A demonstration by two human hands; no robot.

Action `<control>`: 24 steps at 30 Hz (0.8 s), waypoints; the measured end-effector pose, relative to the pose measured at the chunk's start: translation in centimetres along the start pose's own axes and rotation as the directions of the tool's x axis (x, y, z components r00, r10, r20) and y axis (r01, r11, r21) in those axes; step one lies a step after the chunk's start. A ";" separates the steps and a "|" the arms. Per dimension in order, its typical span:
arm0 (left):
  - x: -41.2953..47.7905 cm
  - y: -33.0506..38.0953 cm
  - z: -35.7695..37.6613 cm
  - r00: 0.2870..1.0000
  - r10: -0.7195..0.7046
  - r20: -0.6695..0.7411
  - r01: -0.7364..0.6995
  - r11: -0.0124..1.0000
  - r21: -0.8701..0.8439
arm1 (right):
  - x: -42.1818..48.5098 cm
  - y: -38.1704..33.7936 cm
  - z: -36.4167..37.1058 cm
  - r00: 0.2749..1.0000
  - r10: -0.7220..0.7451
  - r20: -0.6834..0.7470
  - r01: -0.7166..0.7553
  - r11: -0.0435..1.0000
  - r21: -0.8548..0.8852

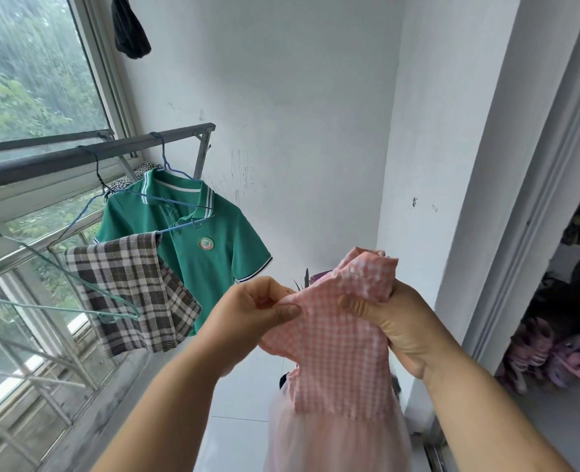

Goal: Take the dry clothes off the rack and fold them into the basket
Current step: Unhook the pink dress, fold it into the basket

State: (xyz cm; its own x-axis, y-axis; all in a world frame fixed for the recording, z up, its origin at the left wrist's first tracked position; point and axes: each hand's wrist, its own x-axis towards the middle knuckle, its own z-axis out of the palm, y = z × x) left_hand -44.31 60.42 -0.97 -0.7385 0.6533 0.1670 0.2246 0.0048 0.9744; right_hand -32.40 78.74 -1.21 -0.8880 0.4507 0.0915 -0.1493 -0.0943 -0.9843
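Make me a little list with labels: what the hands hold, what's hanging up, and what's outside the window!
Held: pink checked garment
Left hand: pinches its edge
Right hand: grips its bunched top
Hanging up: green polo shirt and brown plaid cloth, on hangers
Rack: grey bar beside the window
Outside: green trees
Basket: not in view

Left hand [264, 306], right hand [389, 321], both curled.

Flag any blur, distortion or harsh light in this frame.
Head view: soft, even daylight from the window, no glare or hard shadows; wide-angle distortion leans the door frame and wall edges; the pink gingham garment is sharp up top, its sheer lower part smeared, likely motion blur; the green polo shirt is in focus.
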 end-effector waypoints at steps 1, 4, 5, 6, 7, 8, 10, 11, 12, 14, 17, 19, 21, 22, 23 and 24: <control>0.1 0.1 -0.1 1.000 0.003 0.025 -0.003 1.000 0.018 | 0.0 -0.1 -0.1 1.000 0.000 -0.001 0.000 1.000 0.000; 0.4 -0.2 -0.9 0.994 -0.055 0.098 0.039 0.986 0.159 | -0.1 -0.3 0.1 0.999 -0.030 -0.011 0.030 0.999 0.015; 0.6 -0.4 -1.2 0.991 -0.074 0.107 0.044 0.964 0.262 | -0.1 -0.3 0.2 0.999 -0.039 -0.015 0.039 0.999 0.021; 0.8 -0.5 -1.4 0.991 -0.082 0.110 0.037 0.932 0.360 | -0.1 -0.4 0.2 0.999 -0.047 -0.019 0.047 0.999 0.027; 0.9 -0.6 -1.6 0.991 -0.086 0.106 0.032 0.903 0.428 | -0.1 -0.3 0.3 0.998 -0.053 -0.027 0.053 0.998 0.029; 1.0 -0.5 -1.8 0.992 -0.085 0.096 0.031 0.883 0.468 | -0.1 -0.3 0.2 0.997 -0.058 -0.040 0.060 0.998 0.025; 0.9 0.1 -1.8 0.991 -0.070 0.112 0.004 0.862 0.507 | -0.1 -0.2 0.2 0.996 -0.066 -0.059 0.067 0.998 0.014; 0.9 0.6 -1.6 0.991 -0.035 0.128 -0.036 0.861 0.508 | -0.1 -0.2 0.2 0.996 -0.067 -0.057 0.067 0.998 0.010; 0.7 1.0 -1.4 0.990 -0.001 0.144 -0.069 0.875 0.479 | -0.2 -0.3 0.2 0.997 -0.065 -0.045 0.066 0.998 0.005; 0.5 1.7 -0.7 0.991 0.053 0.125 -0.101 0.903 0.418 | -0.3 -0.6 0.3 0.998 -0.065 -0.017 0.065 0.998 0.008; 0.4 1.0 -0.3 0.994 0.063 -0.093 -0.014 0.893 0.449 | -0.5 -1.2 0.6 0.997 -0.078 -0.017 0.078 0.996 0.037; 0.1 0.5 0.2 0.991 0.039 -0.128 0.010 0.932 0.362 | -0.5 -1.5 0.7 0.995 -0.091 -0.030 0.092 0.994 0.052; -0.4 0.2 0.7 0.999 -0.013 -0.053 0.024 0.973 0.229 | -0.4 -1.6 0.7 0.994 -0.099 -0.056 0.102 0.993 0.063; -0.7 -0.1 0.8 0.999 -0.031 0.016 0.029 0.990 0.137 | -0.4 -1.5 0.6 0.993 -0.099 -0.068 0.103 0.992 0.068; -1.0 -0.3 0.7 0.994 -0.040 0.105 0.036 0.999 0.040 | -0.4 -1.5 0.6 0.992 -0.097 -0.078 0.103 0.992 0.072; -1.2 -0.6 0.5 0.978 -0.026 0.205 0.035 0.999 -0.038 | -0.3 -1.4 0.6 0.991 -0.098 -0.086 0.104 0.992 0.070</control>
State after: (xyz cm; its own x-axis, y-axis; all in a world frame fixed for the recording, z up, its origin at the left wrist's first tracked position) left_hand -43.19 59.99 -1.80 -0.5984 0.7941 0.1069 0.1742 -0.0014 0.9847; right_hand -32.13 78.21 0.23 -0.8284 0.5323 0.1744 -0.2714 -0.1090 -0.9563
